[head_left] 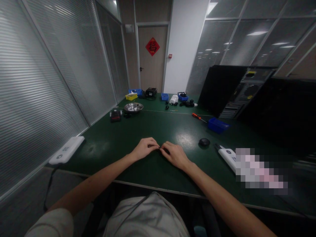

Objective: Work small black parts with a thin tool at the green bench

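Observation:
Over the middle of the green table (138,129), my left hand (146,148) and my right hand (174,154) meet fingertip to fingertip. Both hands are closed in a pinch. A tiny dark thing shows between the fingertips, too small to name. To the right of my right hand a round black object (204,142) lies on the table. Beyond it are a blue bin (218,125) and a screwdriver (196,116) with an orange handle.
A white device (67,150) with a cable sits at the left edge, another (228,157) at the right. Farther back are a metal bowl (133,107), a yellow tray (131,96), small blue bins (165,96) and black parts. Computer cases (222,89) stand at the right.

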A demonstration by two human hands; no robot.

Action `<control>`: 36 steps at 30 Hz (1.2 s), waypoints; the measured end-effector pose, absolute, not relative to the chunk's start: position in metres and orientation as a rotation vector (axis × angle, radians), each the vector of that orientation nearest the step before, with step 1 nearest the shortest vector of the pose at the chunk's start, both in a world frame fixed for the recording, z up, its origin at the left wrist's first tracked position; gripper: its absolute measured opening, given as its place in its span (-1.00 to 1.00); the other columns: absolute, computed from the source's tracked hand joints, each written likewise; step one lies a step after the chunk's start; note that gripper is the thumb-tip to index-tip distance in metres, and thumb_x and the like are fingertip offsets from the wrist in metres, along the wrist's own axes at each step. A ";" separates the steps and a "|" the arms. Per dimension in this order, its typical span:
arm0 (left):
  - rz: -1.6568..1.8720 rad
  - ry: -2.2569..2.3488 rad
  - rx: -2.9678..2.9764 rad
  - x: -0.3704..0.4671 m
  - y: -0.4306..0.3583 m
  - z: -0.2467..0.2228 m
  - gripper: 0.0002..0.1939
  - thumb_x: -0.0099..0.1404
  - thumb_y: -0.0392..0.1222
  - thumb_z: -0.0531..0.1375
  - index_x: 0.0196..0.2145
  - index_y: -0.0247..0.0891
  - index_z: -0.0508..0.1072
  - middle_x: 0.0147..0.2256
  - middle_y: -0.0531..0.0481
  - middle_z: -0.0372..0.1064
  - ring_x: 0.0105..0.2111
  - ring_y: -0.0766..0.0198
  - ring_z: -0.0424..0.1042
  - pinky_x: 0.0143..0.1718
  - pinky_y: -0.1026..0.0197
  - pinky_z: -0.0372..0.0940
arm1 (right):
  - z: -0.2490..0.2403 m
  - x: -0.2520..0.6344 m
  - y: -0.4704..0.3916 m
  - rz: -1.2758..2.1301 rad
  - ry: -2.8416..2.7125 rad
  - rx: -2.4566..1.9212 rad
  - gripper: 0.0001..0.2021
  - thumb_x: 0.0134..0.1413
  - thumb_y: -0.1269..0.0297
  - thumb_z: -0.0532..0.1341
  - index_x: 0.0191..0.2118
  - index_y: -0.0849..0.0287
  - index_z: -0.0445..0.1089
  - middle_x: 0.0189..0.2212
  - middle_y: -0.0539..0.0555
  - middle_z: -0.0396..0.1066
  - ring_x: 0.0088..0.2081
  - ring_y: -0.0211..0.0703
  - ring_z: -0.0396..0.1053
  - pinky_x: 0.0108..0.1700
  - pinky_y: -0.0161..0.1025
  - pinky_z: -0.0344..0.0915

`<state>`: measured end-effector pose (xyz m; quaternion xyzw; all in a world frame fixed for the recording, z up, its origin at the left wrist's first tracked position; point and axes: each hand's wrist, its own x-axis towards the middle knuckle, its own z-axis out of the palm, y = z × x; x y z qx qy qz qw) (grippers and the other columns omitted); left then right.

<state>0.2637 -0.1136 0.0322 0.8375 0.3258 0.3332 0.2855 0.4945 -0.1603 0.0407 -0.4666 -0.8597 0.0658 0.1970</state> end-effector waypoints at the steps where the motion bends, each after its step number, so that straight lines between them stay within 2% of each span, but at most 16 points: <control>1: 0.901 0.900 2.241 0.264 -0.112 0.032 -0.78 0.42 -0.08 0.24 -0.20 -0.20 0.67 -0.18 -0.07 0.54 -0.22 0.22 0.49 -0.15 0.20 0.34 | 0.040 0.494 -0.160 0.172 -2.410 -1.316 -0.79 0.46 0.14 0.09 -0.10 0.07 0.44 -0.19 0.03 0.44 -0.27 -0.20 0.42 -0.26 -0.29 0.17; 4: 0.909 0.960 2.264 0.264 -0.103 0.031 -0.77 0.44 -0.08 0.22 -0.16 -0.21 0.66 -0.19 -0.08 0.53 -0.24 0.23 0.47 -0.18 0.20 0.33 | 0.039 0.494 -0.159 0.148 -2.416 -1.337 -0.79 0.45 0.14 0.10 -0.11 0.06 0.45 -0.19 0.03 0.44 -0.27 -0.20 0.43 -0.28 -0.29 0.16; 10: 0.739 0.903 2.576 0.260 -0.093 0.028 -0.76 0.49 -0.14 0.15 -0.12 -0.19 0.62 -0.13 -0.09 0.50 -0.09 0.16 0.43 -0.02 0.11 0.33 | 0.041 0.495 -0.160 0.150 -2.412 -1.327 -0.79 0.46 0.14 0.10 -0.11 0.05 0.44 -0.19 0.02 0.44 -0.28 -0.20 0.43 -0.28 -0.28 0.16; 15: 0.782 0.931 2.594 0.256 -0.112 0.038 -0.68 0.52 -0.24 0.04 0.05 -0.17 0.55 -0.03 -0.12 0.44 -0.03 0.15 0.39 0.02 0.10 0.33 | 0.042 0.496 -0.161 0.177 -2.397 -1.332 -0.79 0.46 0.13 0.09 -0.11 0.06 0.44 -0.20 0.02 0.44 -0.28 -0.20 0.42 -0.27 -0.28 0.16; 18: 0.771 0.826 2.586 0.256 -0.123 0.046 -0.72 0.48 -0.21 0.14 0.08 -0.14 0.53 0.02 -0.11 0.42 0.04 0.12 0.37 0.11 0.06 0.30 | 0.043 0.496 -0.161 0.194 -2.387 -1.334 -0.78 0.47 0.13 0.08 -0.11 0.06 0.44 -0.19 0.03 0.45 -0.26 -0.19 0.43 -0.26 -0.28 0.17; 21: 0.736 0.781 2.578 0.257 -0.124 0.047 -0.78 0.43 -0.14 0.22 0.00 -0.15 0.55 0.02 -0.10 0.43 0.07 0.10 0.35 0.15 0.03 0.28 | 0.043 0.497 -0.161 0.191 -2.364 -1.350 -0.77 0.46 0.12 0.09 -0.12 0.06 0.44 -0.19 0.02 0.46 -0.26 -0.19 0.44 -0.26 -0.28 0.17; 24: 0.750 0.902 2.519 0.259 -0.118 0.043 -0.82 0.45 -0.12 0.21 -0.06 -0.18 0.54 0.02 -0.10 0.44 0.07 0.11 0.37 0.13 0.02 0.29 | 0.042 0.499 -0.160 0.174 -2.311 -1.399 -0.77 0.46 0.12 0.09 -0.14 0.06 0.45 -0.19 0.02 0.46 -0.24 -0.18 0.44 -0.26 -0.27 0.16; 29: 0.628 0.959 2.523 0.261 -0.108 0.034 -0.76 0.50 -0.09 0.13 0.02 -0.19 0.49 -0.07 -0.08 0.47 -0.07 0.16 0.44 -0.01 0.10 0.35 | 0.041 0.501 -0.158 0.186 -2.243 -1.453 -0.76 0.45 0.11 0.10 -0.16 0.07 0.46 -0.21 0.02 0.47 -0.27 -0.19 0.43 -0.28 -0.28 0.15; 33: 0.619 1.037 2.609 0.225 -0.083 0.028 -0.72 0.51 -0.13 0.09 0.08 -0.19 0.46 0.00 -0.11 0.46 0.01 0.14 0.42 0.07 0.08 0.33 | 0.041 0.502 -0.158 0.211 -2.225 -1.448 -0.76 0.45 0.11 0.11 -0.17 0.06 0.47 -0.21 0.02 0.48 -0.27 -0.19 0.43 -0.28 -0.28 0.16; 36: 0.608 1.321 2.621 0.155 -0.051 0.025 -0.67 0.50 -0.13 0.07 0.11 -0.24 0.47 0.06 -0.16 0.46 0.06 0.10 0.42 0.13 0.04 0.30 | 0.041 0.502 -0.157 0.234 -2.227 -1.440 -0.76 0.44 0.11 0.10 -0.16 0.05 0.48 -0.20 0.02 0.48 -0.27 -0.18 0.43 -0.28 -0.28 0.16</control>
